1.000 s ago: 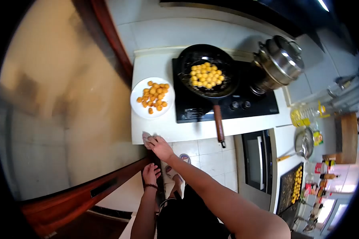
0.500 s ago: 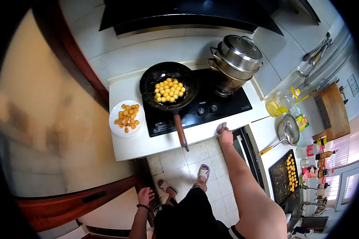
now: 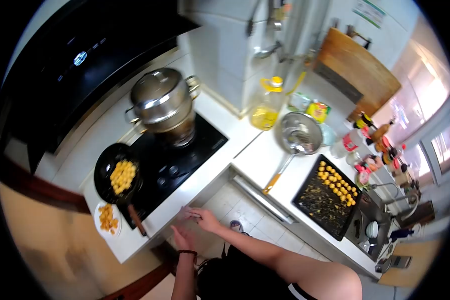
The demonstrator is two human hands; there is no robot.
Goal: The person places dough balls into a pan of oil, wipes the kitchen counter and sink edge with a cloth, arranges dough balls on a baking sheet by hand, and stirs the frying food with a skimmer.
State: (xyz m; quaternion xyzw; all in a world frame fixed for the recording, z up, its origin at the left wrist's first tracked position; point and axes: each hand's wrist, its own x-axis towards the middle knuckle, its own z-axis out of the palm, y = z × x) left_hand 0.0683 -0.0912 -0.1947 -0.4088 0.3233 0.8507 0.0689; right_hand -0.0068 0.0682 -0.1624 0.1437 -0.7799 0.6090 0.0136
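Note:
My right hand (image 3: 205, 219) pinches a small greyish-pink cloth (image 3: 185, 214) just off the counter's front edge. Close below it, my left hand (image 3: 183, 237) has its fingers apart and holds nothing; it is slightly blurred. Nearest to the hands is the wooden handle (image 3: 136, 220) of the black pan (image 3: 105, 172), which holds several yellow balls (image 3: 123, 176). In front of the pan, a white plate (image 3: 116, 212) bears browned pieces (image 3: 108, 220). Behind the black hob (image 3: 205, 142) knobs, a lidded steel pot (image 3: 160, 107) stands on a burner.
Along the right counter are an oil bottle (image 3: 265, 112), a steel strainer (image 3: 301, 132), a black tray (image 3: 310, 200) with yellow balls, and a sink (image 3: 377, 215). A wooden board (image 3: 355, 70) leans at the back. A range hood (image 3: 100, 35) hangs at upper left.
The view has turned right toward the sink side. My right hand moved with the cloth from the counter's left corner along its front edge, then off it. My left hand has risen close to it.

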